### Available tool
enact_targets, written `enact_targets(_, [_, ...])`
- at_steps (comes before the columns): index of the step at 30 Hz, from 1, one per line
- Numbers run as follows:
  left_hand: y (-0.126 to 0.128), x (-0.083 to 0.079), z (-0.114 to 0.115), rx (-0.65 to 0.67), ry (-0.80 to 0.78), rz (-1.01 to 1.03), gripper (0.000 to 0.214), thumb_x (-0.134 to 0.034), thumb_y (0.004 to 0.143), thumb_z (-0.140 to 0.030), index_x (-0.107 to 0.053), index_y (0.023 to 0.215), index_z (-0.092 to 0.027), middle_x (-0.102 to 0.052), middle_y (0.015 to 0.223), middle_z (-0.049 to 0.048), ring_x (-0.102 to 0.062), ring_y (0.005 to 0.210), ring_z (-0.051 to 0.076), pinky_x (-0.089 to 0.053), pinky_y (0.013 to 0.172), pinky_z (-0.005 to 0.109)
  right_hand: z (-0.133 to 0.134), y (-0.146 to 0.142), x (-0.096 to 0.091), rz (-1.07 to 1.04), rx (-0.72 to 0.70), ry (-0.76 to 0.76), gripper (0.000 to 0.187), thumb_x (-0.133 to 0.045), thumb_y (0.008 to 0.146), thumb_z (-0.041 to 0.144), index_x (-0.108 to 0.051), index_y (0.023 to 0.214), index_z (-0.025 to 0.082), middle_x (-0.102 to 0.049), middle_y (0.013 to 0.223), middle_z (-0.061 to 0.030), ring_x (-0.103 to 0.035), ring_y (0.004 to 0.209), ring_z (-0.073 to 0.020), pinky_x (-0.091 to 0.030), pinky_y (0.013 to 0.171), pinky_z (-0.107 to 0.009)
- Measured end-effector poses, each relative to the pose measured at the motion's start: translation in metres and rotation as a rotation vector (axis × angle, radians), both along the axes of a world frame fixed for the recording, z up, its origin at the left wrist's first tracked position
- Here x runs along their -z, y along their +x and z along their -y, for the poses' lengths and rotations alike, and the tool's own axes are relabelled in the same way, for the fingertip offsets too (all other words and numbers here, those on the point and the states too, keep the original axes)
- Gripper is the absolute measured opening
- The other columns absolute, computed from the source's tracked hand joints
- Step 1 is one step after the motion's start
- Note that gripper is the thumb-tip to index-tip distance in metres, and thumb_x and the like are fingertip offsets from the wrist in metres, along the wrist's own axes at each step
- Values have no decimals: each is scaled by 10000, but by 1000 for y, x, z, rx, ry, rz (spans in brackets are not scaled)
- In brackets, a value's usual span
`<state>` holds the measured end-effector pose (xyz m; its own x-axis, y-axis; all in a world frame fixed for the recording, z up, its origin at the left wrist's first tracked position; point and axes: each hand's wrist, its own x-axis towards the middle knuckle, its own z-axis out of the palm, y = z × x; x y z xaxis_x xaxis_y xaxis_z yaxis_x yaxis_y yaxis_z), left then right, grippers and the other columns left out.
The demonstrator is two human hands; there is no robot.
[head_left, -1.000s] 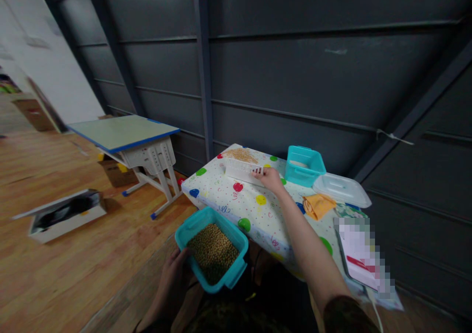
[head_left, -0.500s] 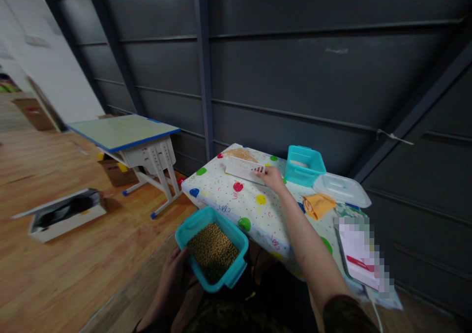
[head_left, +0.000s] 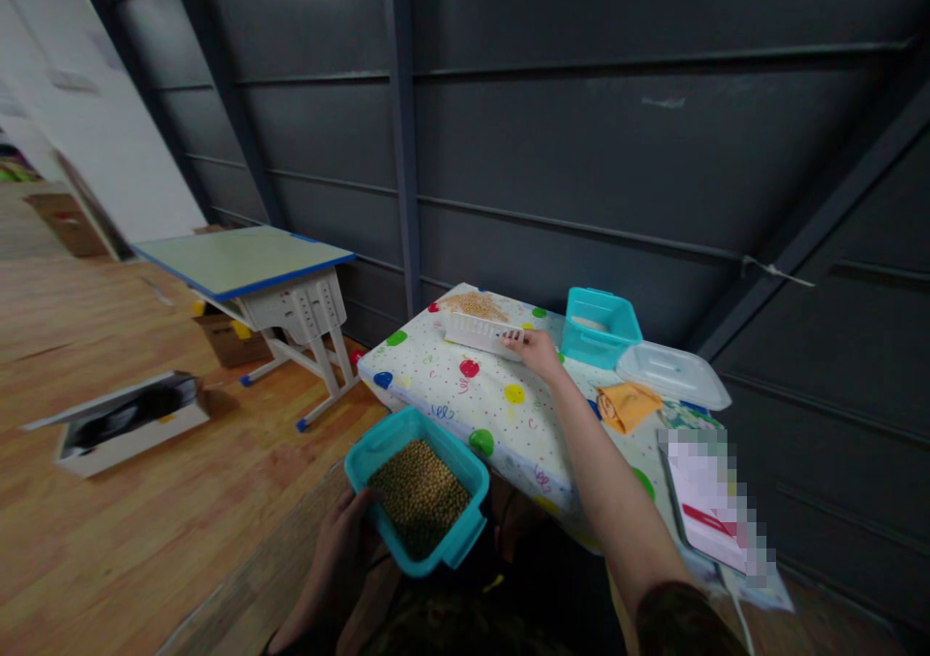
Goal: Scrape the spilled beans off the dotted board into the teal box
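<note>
My left hand [head_left: 351, 532] is closed on the near left rim of a teal plastic container [head_left: 472, 467], held low in front of the table. Round tan beans [head_left: 421, 489] fill its lower part. Reaching across the table, my right hand [head_left: 534, 349] grips the right end of a long white slotted plastic basket [head_left: 476, 331]. Just behind that basket, a loose pile of tan grains or beans [head_left: 476, 304] lies on the spotted tablecloth [head_left: 436, 370]. The basket's inside is hidden from this angle.
Right of the basket stand another teal container [head_left: 603, 331] with something pale in it, a clear lid [head_left: 672, 373] and an orange cloth [head_left: 629, 406]. A tablet-like device [head_left: 708, 501] lies at the near right. Leftward are a desk [head_left: 247, 254] and an open white box [head_left: 135, 423].
The white basket has tipped slightly in my right hand, and its slotted side shows more clearly. My left hand and the bean container have stayed in place.
</note>
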<state>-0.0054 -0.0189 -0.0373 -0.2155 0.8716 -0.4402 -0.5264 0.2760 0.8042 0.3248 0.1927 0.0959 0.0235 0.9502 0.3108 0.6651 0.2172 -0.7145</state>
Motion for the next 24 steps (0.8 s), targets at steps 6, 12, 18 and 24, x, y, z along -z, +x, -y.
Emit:
enact_targets(6, [1,-7,4,0,13,-7,140,-738,823,-190,-784,955,-195,-854,872,89,-811,801,306,-663,711,399,1,0,1,26,7,-42,474,-726,797,589,-542,559,222,-423,514,40,-413,564,-143,-257,552,-286])
enact_targets(12, [4,-16,3,-1,-35,-46,132,-719,794,-186,-781,909,-207,-838,812,80,-802,792,333,-649,674,419,5,-4,-1,-24,-95,-47,588,-720,737,745,-523,554,222,-416,524,40,-376,556,-128,-275,539,-273])
enact_targets(18, [4,-11,3,14,-19,-6,142,-746,800,-176,-780,935,-199,-845,823,70,-777,709,287,-630,631,377,11,-5,-3,-44,-120,-54,621,-742,715,776,-510,550,224,-407,527,47,-358,553,-120,-275,527,-266])
enact_targets(24, [6,-12,3,5,0,10,87,-729,831,-143,-733,904,-190,-765,667,5,-679,535,198,-539,514,286,21,-10,-6,-31,-121,-61,491,-733,767,631,-545,574,219,-423,545,53,-375,570,-128,-283,549,-266])
